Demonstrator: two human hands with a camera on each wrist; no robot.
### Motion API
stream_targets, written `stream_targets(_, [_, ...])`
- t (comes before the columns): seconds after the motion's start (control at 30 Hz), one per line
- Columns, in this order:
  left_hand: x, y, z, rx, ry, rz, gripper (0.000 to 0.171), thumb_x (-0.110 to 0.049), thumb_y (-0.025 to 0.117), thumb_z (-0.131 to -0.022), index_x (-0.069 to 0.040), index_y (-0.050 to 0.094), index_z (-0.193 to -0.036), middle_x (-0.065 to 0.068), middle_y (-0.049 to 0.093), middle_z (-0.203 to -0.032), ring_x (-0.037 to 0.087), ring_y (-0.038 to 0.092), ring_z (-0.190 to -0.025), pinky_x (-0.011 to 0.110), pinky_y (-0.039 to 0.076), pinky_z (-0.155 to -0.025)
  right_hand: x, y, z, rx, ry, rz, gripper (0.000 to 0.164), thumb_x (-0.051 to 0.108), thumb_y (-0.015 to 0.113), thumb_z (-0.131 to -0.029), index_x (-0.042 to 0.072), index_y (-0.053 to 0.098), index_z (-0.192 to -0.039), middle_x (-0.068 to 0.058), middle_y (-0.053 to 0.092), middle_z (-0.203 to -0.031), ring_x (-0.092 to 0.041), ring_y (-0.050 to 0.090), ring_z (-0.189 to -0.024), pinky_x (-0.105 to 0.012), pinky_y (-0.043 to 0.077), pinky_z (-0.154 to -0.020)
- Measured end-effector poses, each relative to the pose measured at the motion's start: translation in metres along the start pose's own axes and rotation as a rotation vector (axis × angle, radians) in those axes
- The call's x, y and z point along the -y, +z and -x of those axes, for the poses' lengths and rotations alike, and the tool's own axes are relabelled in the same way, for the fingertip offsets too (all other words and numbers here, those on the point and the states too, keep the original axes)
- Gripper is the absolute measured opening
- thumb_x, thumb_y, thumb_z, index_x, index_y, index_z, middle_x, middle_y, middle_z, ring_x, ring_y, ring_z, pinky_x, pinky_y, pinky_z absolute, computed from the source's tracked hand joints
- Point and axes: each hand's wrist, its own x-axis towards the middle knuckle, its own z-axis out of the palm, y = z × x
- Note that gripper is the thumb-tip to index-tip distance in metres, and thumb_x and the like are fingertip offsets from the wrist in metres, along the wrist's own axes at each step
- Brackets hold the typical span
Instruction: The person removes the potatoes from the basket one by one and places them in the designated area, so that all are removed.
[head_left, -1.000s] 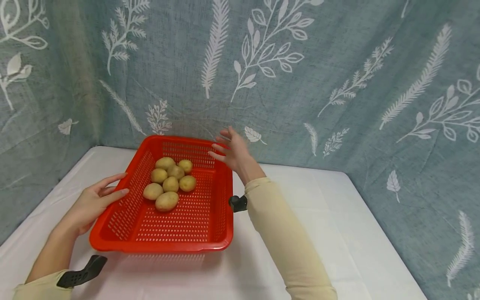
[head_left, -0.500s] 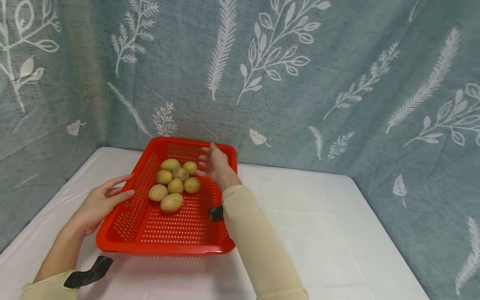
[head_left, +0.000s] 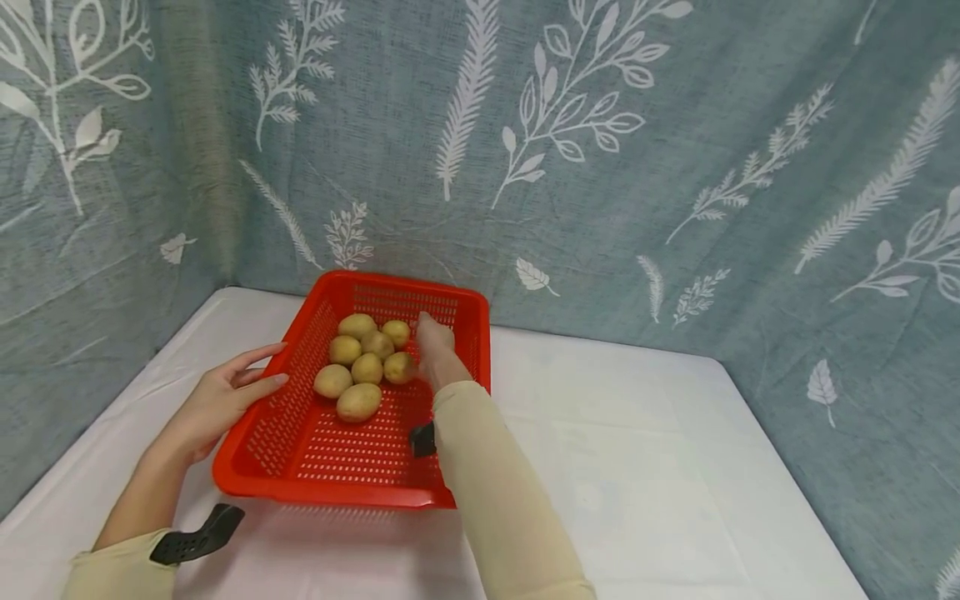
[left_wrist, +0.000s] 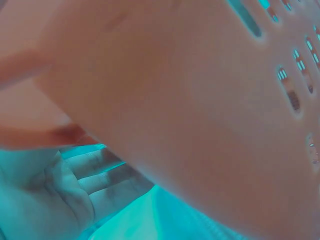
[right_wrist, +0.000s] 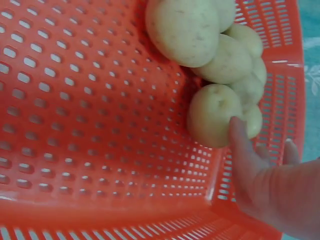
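In the head view my left hand (head_left: 217,408) is at the left side of a red plastic basket (head_left: 330,492), thumb and index fingertips on its rim. The left wrist view shows that palm (left_wrist: 40,200) with straight fingers partly hidden by the basket's wall (left_wrist: 165,100). Several potatoes (head_left: 367,367) lie grouped inside, towards the back left. My right hand (head_left: 437,346) reaches down into the basket, to the right of the group. In the right wrist view one fingertip of the right hand (right_wrist: 270,185) is right at a round potato (right_wrist: 215,115), the other fingers partly hidden behind.
The basket stands on a white-covered table (head_left: 622,442), which stretches away to the right. A grey-green curtain (head_left: 412,167) with white leaf patterns hangs behind and along both sides. Black wrist straps (head_left: 197,537) sit over the pale yellow sleeves (head_left: 502,483).
My right hand has come from above the basket's far right corner down and left to the potatoes. The left hand stays at the rim, and the whole view has shifted slightly.
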Motion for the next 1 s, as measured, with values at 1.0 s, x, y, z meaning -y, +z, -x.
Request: stream_targets(1.0, [-0.001,0.004,0.000,-0.015,-0.021,0.000,0.067,-0.031,0.055,-0.097,-0.008,0.022,-0.151,0.037,0.037,-0.135,0.013,0.066,-0.084,0.040,0.056,-0.070,-0.039,0.001,-0.013,0.022,-0.003,0.214,0.037,-0.002,0.070,-0.079,0.001,0.058,-0.114,-0.009,0.056,-0.097,-0.028,0.062,-0.092,-0.043,0.054,-0.078])
